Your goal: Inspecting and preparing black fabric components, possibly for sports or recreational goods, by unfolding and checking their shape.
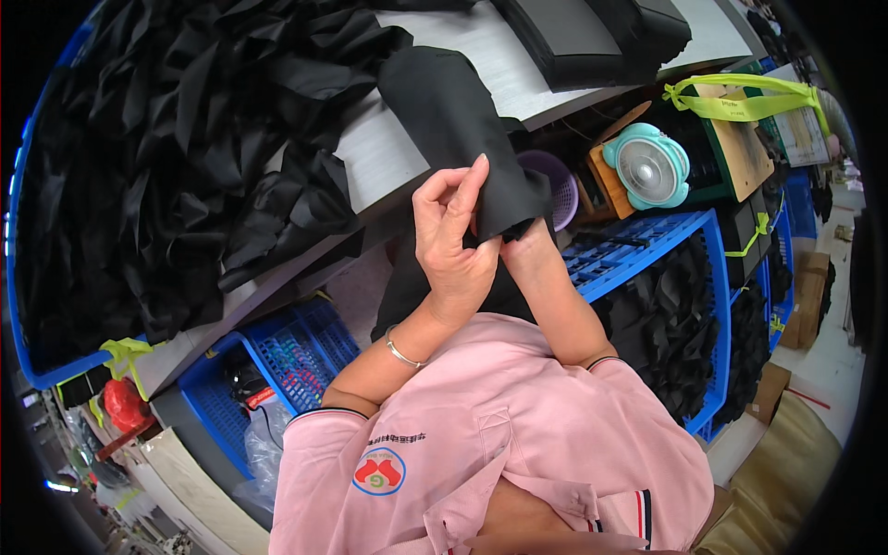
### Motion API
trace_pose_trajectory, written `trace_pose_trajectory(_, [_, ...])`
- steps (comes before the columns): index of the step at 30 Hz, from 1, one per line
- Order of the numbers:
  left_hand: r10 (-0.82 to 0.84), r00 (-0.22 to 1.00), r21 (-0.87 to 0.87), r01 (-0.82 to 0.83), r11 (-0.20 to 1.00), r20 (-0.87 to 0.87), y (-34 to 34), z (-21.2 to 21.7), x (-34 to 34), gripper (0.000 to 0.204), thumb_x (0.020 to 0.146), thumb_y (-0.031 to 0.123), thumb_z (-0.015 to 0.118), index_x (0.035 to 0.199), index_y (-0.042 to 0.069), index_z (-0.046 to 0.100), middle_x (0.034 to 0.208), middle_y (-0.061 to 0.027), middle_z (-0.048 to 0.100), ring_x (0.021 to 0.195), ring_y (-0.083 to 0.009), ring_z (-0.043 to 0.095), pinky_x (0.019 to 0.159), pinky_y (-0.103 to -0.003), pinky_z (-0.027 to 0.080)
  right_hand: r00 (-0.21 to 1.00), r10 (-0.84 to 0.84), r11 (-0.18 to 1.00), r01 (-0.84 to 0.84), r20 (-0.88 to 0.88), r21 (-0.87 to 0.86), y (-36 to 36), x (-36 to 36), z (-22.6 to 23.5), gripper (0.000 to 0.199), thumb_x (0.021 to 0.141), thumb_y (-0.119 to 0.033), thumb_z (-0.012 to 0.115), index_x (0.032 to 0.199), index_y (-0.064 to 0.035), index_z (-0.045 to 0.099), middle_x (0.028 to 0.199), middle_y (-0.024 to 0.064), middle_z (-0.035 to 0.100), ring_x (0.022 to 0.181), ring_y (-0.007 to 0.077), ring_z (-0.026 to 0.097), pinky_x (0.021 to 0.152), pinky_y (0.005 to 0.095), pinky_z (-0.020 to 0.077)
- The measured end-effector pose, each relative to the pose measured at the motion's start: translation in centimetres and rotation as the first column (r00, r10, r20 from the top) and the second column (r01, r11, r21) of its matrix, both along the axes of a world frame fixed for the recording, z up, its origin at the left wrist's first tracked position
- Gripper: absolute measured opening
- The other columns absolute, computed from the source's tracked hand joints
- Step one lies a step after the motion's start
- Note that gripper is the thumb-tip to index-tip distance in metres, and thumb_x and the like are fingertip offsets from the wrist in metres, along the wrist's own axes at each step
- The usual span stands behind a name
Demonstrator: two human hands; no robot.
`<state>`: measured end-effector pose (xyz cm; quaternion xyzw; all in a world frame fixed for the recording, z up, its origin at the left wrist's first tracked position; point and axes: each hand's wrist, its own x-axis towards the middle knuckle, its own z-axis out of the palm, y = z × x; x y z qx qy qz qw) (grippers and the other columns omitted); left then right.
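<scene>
A black fabric piece (449, 111), seemingly tubular with a rounded far end, stretches from the grey table towards me. My left hand (456, 227) is closed at the left side of its near opening, fingers bent and pressed together against the cloth edge. From the right, my right hand (525, 242) reaches into the near opening. Its wrist shows, but the cloth hides its fingers. To the left, a large heap of black cloth pieces (185, 139) lies in a blue crate (42, 379) on the table.
Black stacked pieces (564, 42) lie at the table's far side. A purple basket (561, 190) and a turquoise fan (652, 166) stand on the right, beyond a blue crate (721, 324) of black cloth. Another blue crate (277, 356) sits below the table at left.
</scene>
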<state>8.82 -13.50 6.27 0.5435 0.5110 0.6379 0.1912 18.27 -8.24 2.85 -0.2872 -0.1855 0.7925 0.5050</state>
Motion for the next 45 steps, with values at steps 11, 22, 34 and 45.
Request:
trace_pose_trajectory(11, [-0.15,0.987,-0.038,0.153,0.988,0.062,-0.6,-0.9,-2.1,0.072,0.078,-0.015,0.054,0.148,-0.003,0.047,0.142,-0.0131,0.045,0.109,-0.0134,0.056,0.083,-0.026,0.054,0.839,-0.32,0.947,0.273,0.44,0.169,1.5,-0.5,-1.1,0.04,0.1,-0.027,0.059,0.133,-0.0051,0.056,0.119,0.0094,0.066,0.107,0.0199,0.064,0.087,0.0336,0.0558])
trace_pose_trajectory(22, [0.184,0.594,-0.433,0.307,0.848,0.783,2.4,-8.0,-3.4,0.04,0.091,-0.005,0.039,0.122,-0.006,0.065,0.097,-0.0083,0.072,0.07,-0.0139,0.065,0.066,-0.029,0.059,0.578,-0.146,0.772,-0.441,0.803,0.458,5.6,1.8,-0.7,0.027,0.09,-0.002,0.058,0.115,0.0012,0.066,0.116,0.0161,0.068,0.11,0.029,0.063,0.097,0.0374,0.0476])
trace_pose_trajectory(34, [0.098,0.511,-0.424,0.577,0.698,0.854,3.9,-9.7,-0.4,0.017,0.092,0.001,0.055,0.086,-0.002,0.071,0.081,-0.0046,0.068,0.068,-0.0106,0.059,0.059,-0.027,0.044,0.112,-0.701,0.559,-0.527,0.704,0.64,4.5,-2.9,-3.3,0.022,0.092,-0.009,0.055,0.111,0.0,0.061,0.095,0.0241,0.067,0.088,0.0459,0.066,0.085,0.0532,0.0514])
trace_pose_trajectory(45, [0.199,0.704,-0.377,0.104,0.92,0.682,2.6,-9.8,-1.8,0.03,0.095,0.008,0.068,0.123,-0.002,0.059,0.109,-0.0031,0.066,0.097,-0.007,0.058,0.086,-0.023,0.046,-0.091,-0.344,0.688,-0.702,0.935,0.184,4.9,-2.5,-3.9,0.033,0.097,-0.03,0.054,0.087,-0.004,0.071,0.082,0.0206,0.069,0.078,0.0415,0.067,0.073,0.0543,0.0502])
